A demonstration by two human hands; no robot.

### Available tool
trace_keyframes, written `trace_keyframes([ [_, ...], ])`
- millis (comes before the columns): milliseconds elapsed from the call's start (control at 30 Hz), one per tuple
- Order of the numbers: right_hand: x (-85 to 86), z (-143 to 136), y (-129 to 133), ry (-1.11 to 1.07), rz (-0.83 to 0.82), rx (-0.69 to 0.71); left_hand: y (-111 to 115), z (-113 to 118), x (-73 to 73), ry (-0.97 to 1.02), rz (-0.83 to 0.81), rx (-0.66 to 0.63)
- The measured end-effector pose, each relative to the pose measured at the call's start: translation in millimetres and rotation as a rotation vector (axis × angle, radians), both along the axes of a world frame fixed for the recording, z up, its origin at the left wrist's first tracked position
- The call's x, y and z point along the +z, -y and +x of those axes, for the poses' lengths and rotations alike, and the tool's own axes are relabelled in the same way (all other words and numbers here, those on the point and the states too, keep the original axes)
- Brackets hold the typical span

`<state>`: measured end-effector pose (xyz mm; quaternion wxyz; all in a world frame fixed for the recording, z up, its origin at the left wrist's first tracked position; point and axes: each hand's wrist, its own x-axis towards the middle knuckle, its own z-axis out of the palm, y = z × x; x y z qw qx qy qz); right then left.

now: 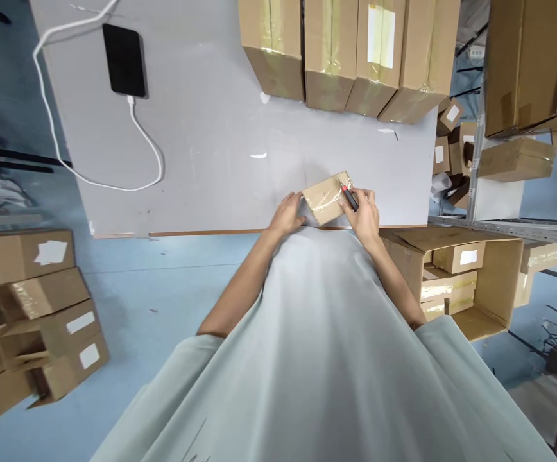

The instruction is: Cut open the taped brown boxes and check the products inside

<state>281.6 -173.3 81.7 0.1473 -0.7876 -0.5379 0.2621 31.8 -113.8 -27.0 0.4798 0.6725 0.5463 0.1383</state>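
Small tan cardboard box with shiny tape (321, 201) between left hand (288, 213) and right hand (365, 213), by the pale grey bench's (201, 154) near edge.
Long axis slants away rightward; right grip wraps a slim black-and-red tool (350, 197), tip over the box's right end; left fingers at its left end, clamped or not unclear.

Single head-worn view, facing forward and steeply down.
It looks from above the shirt (321, 333), nearest, onto the surface (206, 154); left hand (287, 214) and right hand (365, 216) sit mid-range, boxes (329, 61) far, with floor (163, 289) at left and shelf (497, 200) at right in the wide span.
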Motion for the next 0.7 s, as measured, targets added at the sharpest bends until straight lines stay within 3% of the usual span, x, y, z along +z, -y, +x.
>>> trace_keyframes([
  [167,-2.9,-7,2,0.083,-0.055,0.043,-2,-16,42.3,0.181,0.036,0.202],
  [300,7.8,-6,2,0.080,-0.043,0.075,-13,-7,70.1,0.222,0.069,0.232],
  [467,36.2,-15,14,-0.013,-0.003,0.223,-26,-1,72.3,0.215,-0.060,0.293],
  [600,54.1,-33,15,-0.083,-0.178,0.425,-36,-4,68.6,0.220,-0.099,0.266],
  [700,62.3,-45,8,-0.042,-0.301,0.499,-41,-4,67.5,0.233,-0.130,0.266],
])
